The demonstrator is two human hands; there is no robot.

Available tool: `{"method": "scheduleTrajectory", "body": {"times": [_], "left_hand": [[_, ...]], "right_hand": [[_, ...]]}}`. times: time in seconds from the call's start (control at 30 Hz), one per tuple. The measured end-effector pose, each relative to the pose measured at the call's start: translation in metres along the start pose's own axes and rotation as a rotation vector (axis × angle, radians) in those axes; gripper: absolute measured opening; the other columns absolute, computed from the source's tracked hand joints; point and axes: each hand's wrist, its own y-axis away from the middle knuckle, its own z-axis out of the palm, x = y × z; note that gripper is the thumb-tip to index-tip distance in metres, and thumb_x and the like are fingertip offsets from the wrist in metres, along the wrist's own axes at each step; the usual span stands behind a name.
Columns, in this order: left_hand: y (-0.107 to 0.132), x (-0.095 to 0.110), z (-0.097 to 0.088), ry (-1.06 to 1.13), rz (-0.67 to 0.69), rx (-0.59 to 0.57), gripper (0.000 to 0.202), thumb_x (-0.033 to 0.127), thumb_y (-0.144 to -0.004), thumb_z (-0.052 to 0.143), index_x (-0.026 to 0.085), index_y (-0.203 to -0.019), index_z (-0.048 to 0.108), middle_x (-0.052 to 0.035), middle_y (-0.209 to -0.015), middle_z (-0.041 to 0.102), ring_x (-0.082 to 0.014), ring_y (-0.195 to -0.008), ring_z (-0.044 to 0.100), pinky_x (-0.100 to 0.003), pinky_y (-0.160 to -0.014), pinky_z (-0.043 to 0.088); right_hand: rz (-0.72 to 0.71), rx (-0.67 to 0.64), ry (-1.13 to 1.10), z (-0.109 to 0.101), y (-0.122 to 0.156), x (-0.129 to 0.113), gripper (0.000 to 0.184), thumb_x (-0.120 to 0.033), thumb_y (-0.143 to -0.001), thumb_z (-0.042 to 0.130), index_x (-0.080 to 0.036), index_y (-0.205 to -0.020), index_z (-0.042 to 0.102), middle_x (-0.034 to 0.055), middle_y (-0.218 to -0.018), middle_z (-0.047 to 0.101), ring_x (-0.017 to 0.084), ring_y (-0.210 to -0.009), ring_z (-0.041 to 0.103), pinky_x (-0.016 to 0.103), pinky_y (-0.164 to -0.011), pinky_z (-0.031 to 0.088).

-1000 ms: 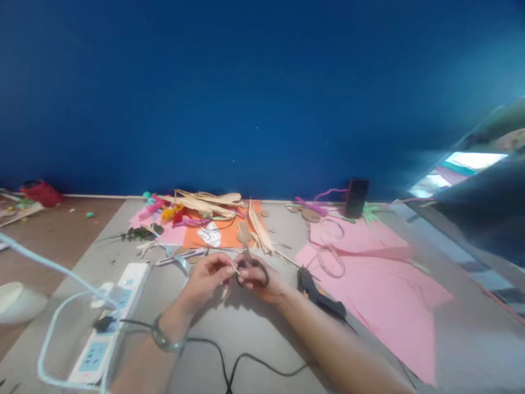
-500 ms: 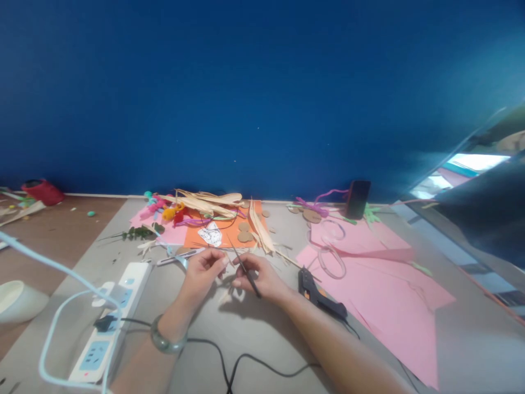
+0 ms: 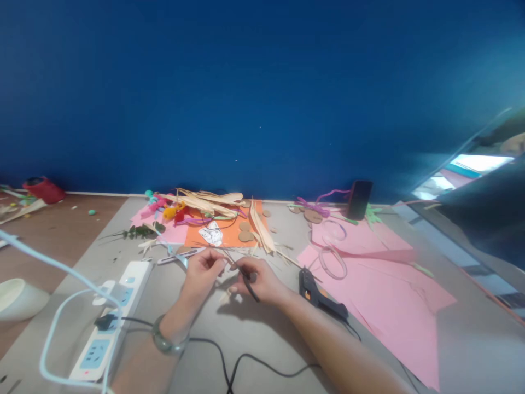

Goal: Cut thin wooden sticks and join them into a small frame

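Grey table [image 3: 283,350] is backed by a blue wall [image 3: 262,98]. Scissors [image 3: 250,288] are gripped by the right hand [image 3: 264,282], blades slanted away and leftward, toward the left hand's [image 3: 205,273] pinched fingertips; what is pinched cannot be told.

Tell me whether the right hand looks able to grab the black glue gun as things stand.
Probably, but only once freed: the right hand has its grip on the scissors. The glue gun lies to that hand's right, largely uncovered.
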Motion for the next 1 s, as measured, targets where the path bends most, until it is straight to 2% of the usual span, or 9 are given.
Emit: {"method": "scheduleTrajectory", "body": {"times": [0.4,1.0], "left_hand": [[-0.001,-0.003,0.001,-0.031,-0.002,0.009,0.011,0.02,-0.066,0.062,0.016,-0.057,0.057,0.0048,-0.049,0.055,-0.0084,-0.047,0.048,-0.019,-0.049,0.038],[0.0,0.0,0.001,-0.059,-0.007,0.016,0.015,0.021,-0.067,0.063,0.016,-0.055,0.056,0.0047,-0.046,0.053,-0.0087,-0.046,0.047,-0.02,-0.048,0.038]], "right_hand": [[0.113,-0.025,-0.235,0.005,0.0,0.0,0.041,-0.044,-0.054,0.079,-0.015,-0.075,0.059,-0.0037,-0.058,0.053,0.009,-0.051,0.046,0.021,-0.05,0.04],[0.173,-0.027,-0.284,0.008,-0.001,0.014,0.045,-0.042,-0.051,0.082,-0.013,-0.079,0.061,-0.0024,-0.058,0.057,0.009,-0.049,0.05,0.022,-0.05,0.042]]}}
